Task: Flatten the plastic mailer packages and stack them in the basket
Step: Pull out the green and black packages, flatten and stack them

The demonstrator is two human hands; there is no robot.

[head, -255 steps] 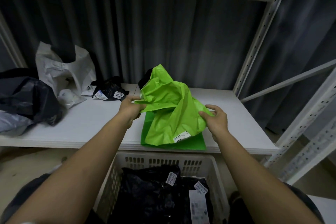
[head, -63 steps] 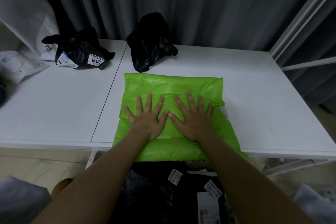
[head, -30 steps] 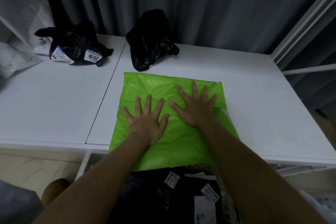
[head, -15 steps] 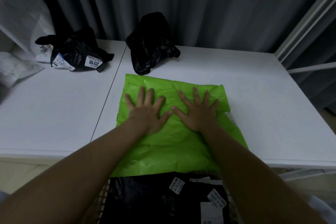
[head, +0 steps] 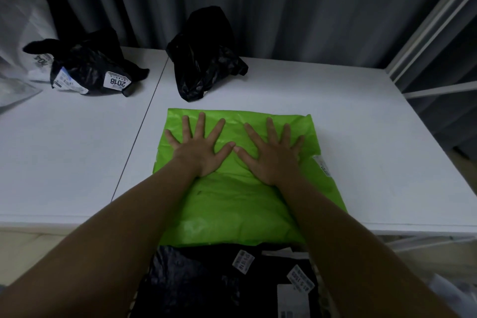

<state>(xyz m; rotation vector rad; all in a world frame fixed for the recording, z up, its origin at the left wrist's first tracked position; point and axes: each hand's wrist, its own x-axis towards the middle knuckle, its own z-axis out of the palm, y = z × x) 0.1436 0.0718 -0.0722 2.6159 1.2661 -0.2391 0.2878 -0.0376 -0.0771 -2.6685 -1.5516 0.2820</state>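
Mailer flat, long axis toward viewer, near end overhanging table.

Under your hands the mailer is a plain bright lime green, with a small white printed label at its right edge. The bench is flat white, crossed by one thin dark seam. You have two glossy black crumpled bags at the back: the left one carries white labels with black print, the right one is unmarked. Behind them hangs a grey pleated curtain. Below, black mailers show white labels.
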